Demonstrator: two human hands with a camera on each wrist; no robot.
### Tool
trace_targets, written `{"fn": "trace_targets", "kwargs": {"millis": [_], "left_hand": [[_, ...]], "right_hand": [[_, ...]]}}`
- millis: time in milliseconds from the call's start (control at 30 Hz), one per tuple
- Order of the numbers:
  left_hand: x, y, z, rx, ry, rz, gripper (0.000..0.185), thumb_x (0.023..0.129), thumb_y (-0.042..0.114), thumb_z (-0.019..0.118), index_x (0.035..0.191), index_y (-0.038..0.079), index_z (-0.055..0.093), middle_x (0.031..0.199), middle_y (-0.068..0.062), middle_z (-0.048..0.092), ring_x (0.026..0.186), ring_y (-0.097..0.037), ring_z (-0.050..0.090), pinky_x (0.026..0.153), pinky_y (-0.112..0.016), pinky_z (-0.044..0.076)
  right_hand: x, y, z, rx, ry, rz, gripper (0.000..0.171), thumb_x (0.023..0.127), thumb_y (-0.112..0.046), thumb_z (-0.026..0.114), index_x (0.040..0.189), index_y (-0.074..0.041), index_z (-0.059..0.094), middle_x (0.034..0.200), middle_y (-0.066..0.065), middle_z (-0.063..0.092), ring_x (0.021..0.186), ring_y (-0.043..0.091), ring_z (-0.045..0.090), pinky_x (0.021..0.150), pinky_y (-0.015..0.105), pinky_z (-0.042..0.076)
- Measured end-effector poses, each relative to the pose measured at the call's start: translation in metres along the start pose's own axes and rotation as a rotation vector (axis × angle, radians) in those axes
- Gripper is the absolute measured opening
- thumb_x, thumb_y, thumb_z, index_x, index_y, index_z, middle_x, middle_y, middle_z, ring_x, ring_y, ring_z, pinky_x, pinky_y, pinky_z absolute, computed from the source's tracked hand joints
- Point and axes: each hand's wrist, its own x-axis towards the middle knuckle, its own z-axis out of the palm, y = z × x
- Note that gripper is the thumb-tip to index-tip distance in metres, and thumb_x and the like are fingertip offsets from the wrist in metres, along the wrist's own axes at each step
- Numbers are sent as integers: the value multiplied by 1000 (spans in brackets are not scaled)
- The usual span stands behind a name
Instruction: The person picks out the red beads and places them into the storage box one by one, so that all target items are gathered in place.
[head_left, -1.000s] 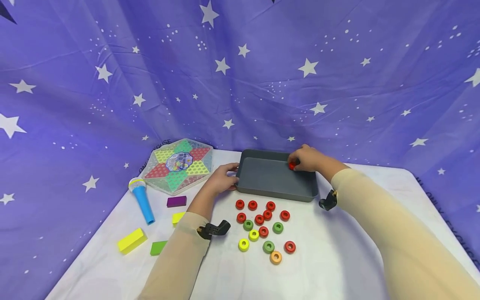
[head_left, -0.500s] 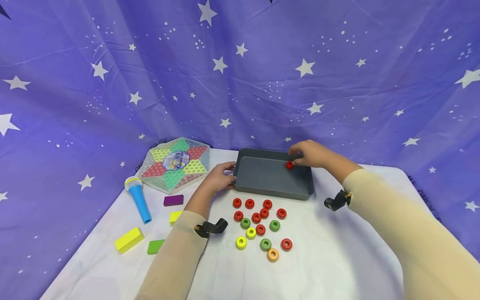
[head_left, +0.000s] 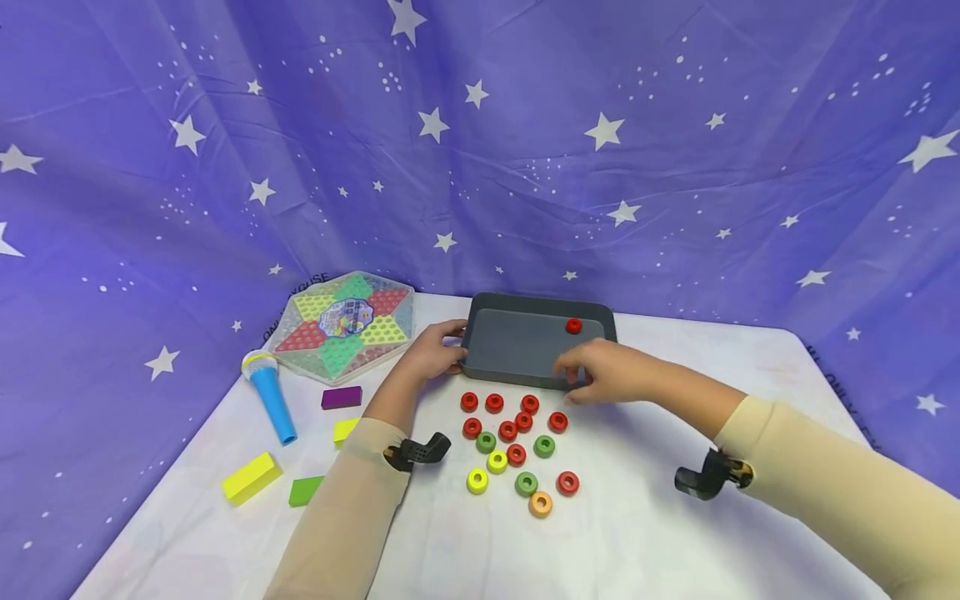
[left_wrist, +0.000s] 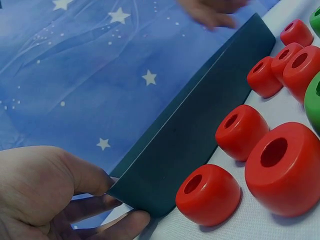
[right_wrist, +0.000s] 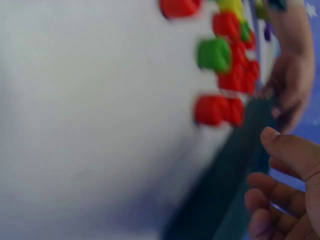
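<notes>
My left hand (head_left: 432, 357) holds the left end of a dark grey rectangular tray (head_left: 517, 342). In the left wrist view, the left thumb and fingers (left_wrist: 90, 175) lie around the tray's corner. One red ring-shaped bead (head_left: 573, 326) lies inside the tray, toward its back right. My right hand (head_left: 609, 372) hovers over the tray's front right rim, fingers loosely bent and nothing between them. Several red beads (head_left: 469, 402) lie just in front of the tray, with green beads (head_left: 527, 483), yellow beads (head_left: 477, 481) and an orange bead (head_left: 541, 504) closer to me.
At the left lies a hexagonal Chinese checkers board (head_left: 345, 323). Below it are a blue toy microphone (head_left: 272, 400), a purple block (head_left: 342, 397), a yellow block (head_left: 252, 478) and a green block (head_left: 305, 492). A starry purple curtain (head_left: 480, 167) hangs behind the table.
My right hand has let go of the red bead inside the tray and come back toward the front right rim. The left hand stays at the tray's left end.
</notes>
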Motion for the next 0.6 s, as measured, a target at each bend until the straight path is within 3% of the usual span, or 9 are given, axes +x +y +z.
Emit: {"fn": "trace_targets", "kwargs": {"millis": [133,300,467,600], "left_hand": [[0,0,-1,10,2,1,63,91,-1,62,151,9,48,143,-17,56,98,-29,66,69,-31,63],[0,0,-1,11,-5,-7,63,91,0,62,152,10,47,144,-16,55,100,-29,66,69,-31,63],[1,2,-1,16,-6,-17,62,92,0,62,152,10,48,145,-17,55,94,-25,67,68,-30,63],[0,2,-1,12,-7,-26,62,92,0,62,151,12,50,144,-16,55,87,-23,68,67,-30,62]], "right_hand": [[-5,-6,29,-19,-48,25,43,82,-29,83,122,-17,71,88,-9,65,78,11,54,71,29,49],[-9,-8,53,-62,-13,12,41,81,-29,84,120,-23,72,103,-11,68,93,11,59,85,38,55],[-13,-8,58,-98,30,-67,34,84,-26,81,117,-24,73,105,-12,67,96,9,62,87,39,57],[-19,-7,51,-92,29,-75,33,86,-27,79,119,-23,73,108,-13,68,98,9,62,88,38,58]]}}
